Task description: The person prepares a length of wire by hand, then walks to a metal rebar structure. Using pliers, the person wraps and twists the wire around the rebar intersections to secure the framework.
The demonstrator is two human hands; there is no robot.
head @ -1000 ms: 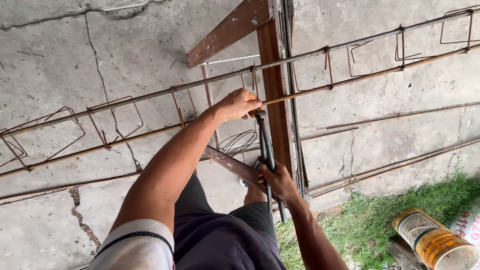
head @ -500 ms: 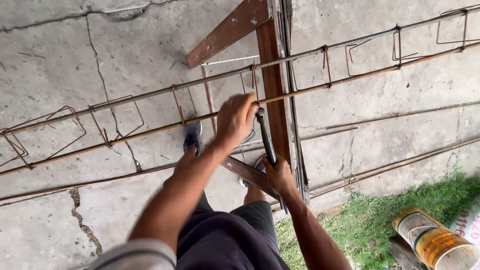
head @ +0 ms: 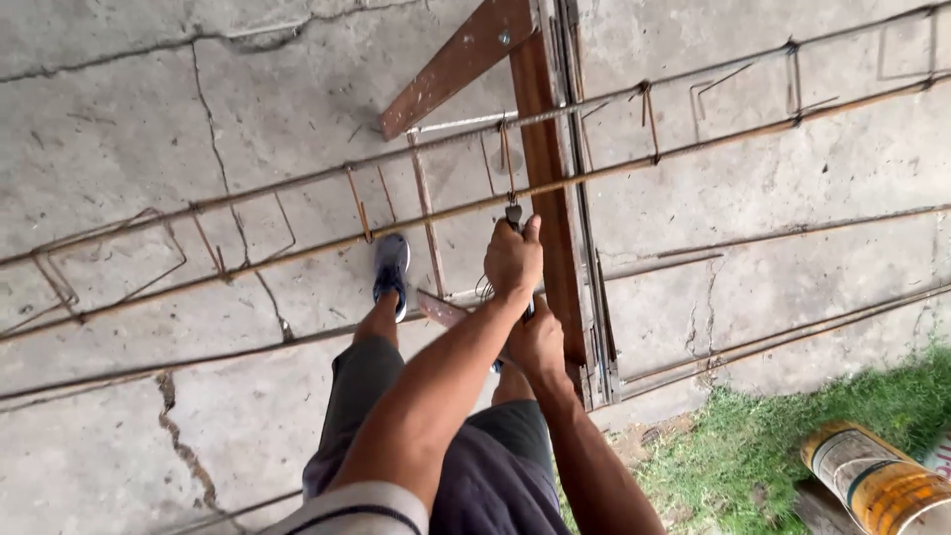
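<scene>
A slim dark tying tool stands nearly upright at the middle of the view, its tip just under the lower rusty rebar of a long reinforcement cage. Only its short upper end shows above the fist; it looks black and metallic, and the rest is hidden by the hands. The left hand is clenched around it, thumb pointing up along the shaft, knuckles toward the camera. Directly below, the right hand is also closed; it seems to grip the lower part of the same tool, though what exactly it holds cannot be made out.

The cage runs slantwise across the picture, from low on the left to high on the right: two parallel long bars joined by thin bent stirrups, brown with rust and set at intervals. One stirrup hangs right above the tool's tip. The cage rests across a reddish-brown wooden trestle, whose upright beam passes just to the right of the hands and whose slanted brace rises toward the top edge.

Below the left forearm the person's leg in dark shorts ends in a grey-blue sneaker planted on the cracked concrete floor. More loose bars lie on the concrete to the right. At the lower right corner grass begins, with a yellow-and-white tin can lying on its side.
</scene>
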